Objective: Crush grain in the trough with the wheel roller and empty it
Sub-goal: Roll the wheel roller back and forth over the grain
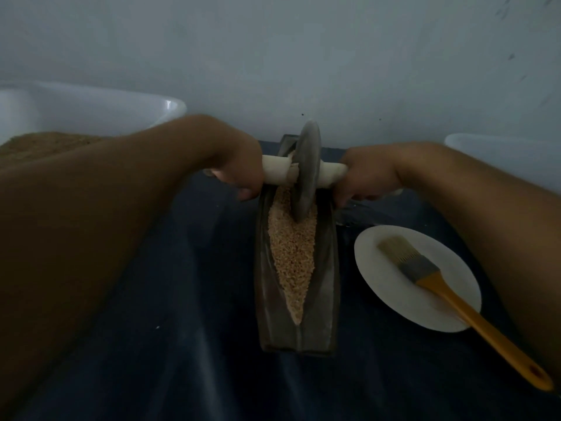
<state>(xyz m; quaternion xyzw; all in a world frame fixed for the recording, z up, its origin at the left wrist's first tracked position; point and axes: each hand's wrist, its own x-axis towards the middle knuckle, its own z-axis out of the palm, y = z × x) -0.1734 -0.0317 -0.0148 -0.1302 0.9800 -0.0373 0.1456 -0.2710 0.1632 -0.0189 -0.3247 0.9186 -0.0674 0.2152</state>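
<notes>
Right now your left hand grips the left end of the pale axle and your right hand grips the right end, fingers curled round it on both sides. Wheel roller stands upright on edge in the far half of the dark trough, its rim sunk in the grain. Trough lies lengthwise on a dark blue cloth. Just right of it, a white plate carries a yellow-handled brush, handle overhanging the near rim. White tub far left, holding brown meal.
</notes>
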